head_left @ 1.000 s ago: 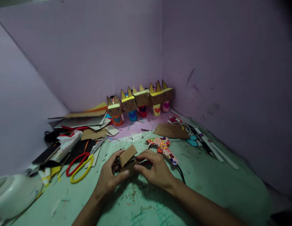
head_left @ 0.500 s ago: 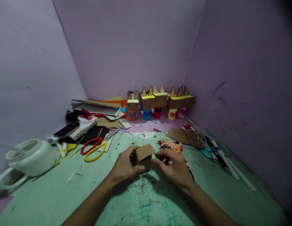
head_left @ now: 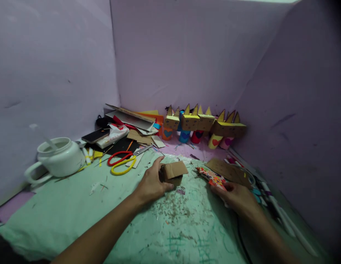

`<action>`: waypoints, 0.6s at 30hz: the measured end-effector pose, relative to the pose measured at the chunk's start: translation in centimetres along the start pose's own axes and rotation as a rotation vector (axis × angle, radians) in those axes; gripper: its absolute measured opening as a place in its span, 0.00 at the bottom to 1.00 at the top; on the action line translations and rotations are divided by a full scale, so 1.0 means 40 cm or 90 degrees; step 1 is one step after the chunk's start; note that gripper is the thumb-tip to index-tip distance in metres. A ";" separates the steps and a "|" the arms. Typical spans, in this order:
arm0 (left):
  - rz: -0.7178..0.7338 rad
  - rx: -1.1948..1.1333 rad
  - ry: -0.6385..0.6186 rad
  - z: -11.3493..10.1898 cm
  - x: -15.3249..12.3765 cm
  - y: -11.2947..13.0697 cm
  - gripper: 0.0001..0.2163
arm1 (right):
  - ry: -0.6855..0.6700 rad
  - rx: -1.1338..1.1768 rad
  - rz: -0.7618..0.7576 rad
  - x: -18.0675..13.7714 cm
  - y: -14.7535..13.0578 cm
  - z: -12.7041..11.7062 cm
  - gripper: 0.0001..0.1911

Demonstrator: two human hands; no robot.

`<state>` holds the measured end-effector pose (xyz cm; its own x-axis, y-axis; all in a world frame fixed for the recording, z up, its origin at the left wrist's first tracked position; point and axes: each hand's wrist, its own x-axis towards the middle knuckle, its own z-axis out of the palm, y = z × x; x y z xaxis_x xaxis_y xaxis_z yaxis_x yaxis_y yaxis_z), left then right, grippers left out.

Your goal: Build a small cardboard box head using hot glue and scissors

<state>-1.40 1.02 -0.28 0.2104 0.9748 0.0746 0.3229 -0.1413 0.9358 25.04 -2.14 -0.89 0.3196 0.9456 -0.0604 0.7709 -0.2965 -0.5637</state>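
Observation:
A small brown cardboard box [head_left: 174,171] with a raised top flap sits on the green table cover in the middle. My left hand [head_left: 153,183] is around its left side, thumb at the front and fingers behind. On the right, my right hand [head_left: 236,196] is closed on the rear part of a glue gun [head_left: 213,178] with a bright floral pattern. The gun's narrow tip points left toward the box, and a black cord [head_left: 240,238] runs from under the hand to the front. My right fingertips are partly hidden.
Red-and-yellow scissors [head_left: 123,163] lie left of the box, near a white pot [head_left: 60,157]. Behind are stacked cardboard and paper [head_left: 134,119] and several box-headed figures [head_left: 191,123]. A cardboard piece [head_left: 228,172] lies behind the glue gun; scraps [head_left: 173,209] litter the front.
My right hand has left the box, moved right and taken hold of the glue gun. My left hand stays on the box. The view has turned left.

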 end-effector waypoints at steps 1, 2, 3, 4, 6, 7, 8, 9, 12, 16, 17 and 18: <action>0.003 -0.001 0.002 0.000 0.000 0.001 0.43 | -0.011 0.087 0.008 0.001 0.008 0.004 0.20; 0.005 -0.004 0.005 -0.001 0.000 0.001 0.42 | -0.009 0.201 0.012 0.001 0.016 0.008 0.18; 0.005 -0.006 0.010 -0.001 0.000 0.002 0.42 | -0.017 0.306 0.013 0.001 0.022 0.012 0.17; 0.005 -0.008 0.013 -0.002 0.001 0.002 0.40 | -0.021 0.390 0.013 -0.001 0.025 0.017 0.16; 0.002 -0.012 0.013 -0.002 0.003 0.002 0.35 | -0.021 0.510 0.013 -0.007 0.020 0.028 0.13; 0.001 -0.016 0.010 -0.003 0.004 0.001 0.32 | -0.018 0.550 0.012 -0.012 0.013 0.033 0.12; 0.001 -0.021 0.007 -0.003 0.005 -0.001 0.29 | -0.014 0.577 0.009 -0.018 0.005 0.039 0.12; 0.001 -0.027 0.004 -0.003 0.006 -0.003 0.27 | -0.011 0.593 0.006 -0.026 -0.004 0.043 0.14; -0.004 -0.037 0.016 -0.003 0.010 -0.012 0.25 | -0.028 0.551 -0.032 -0.054 -0.019 0.049 0.22; -0.011 -0.030 0.043 0.000 0.015 -0.025 0.26 | -0.089 0.473 -0.099 -0.085 -0.006 0.053 0.21; -0.010 -0.032 0.043 0.002 0.016 -0.028 0.27 | -0.100 0.450 -0.123 -0.088 -0.001 0.055 0.20; -0.009 -0.033 0.042 0.005 0.016 -0.029 0.27 | -0.107 0.429 -0.149 -0.090 0.002 0.058 0.18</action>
<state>-1.44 1.76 -1.39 0.1445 0.9861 0.0824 0.2762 -0.1202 0.9536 22.68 -5.27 -2.65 0.0570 0.9979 0.0291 0.2848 0.0117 -0.9585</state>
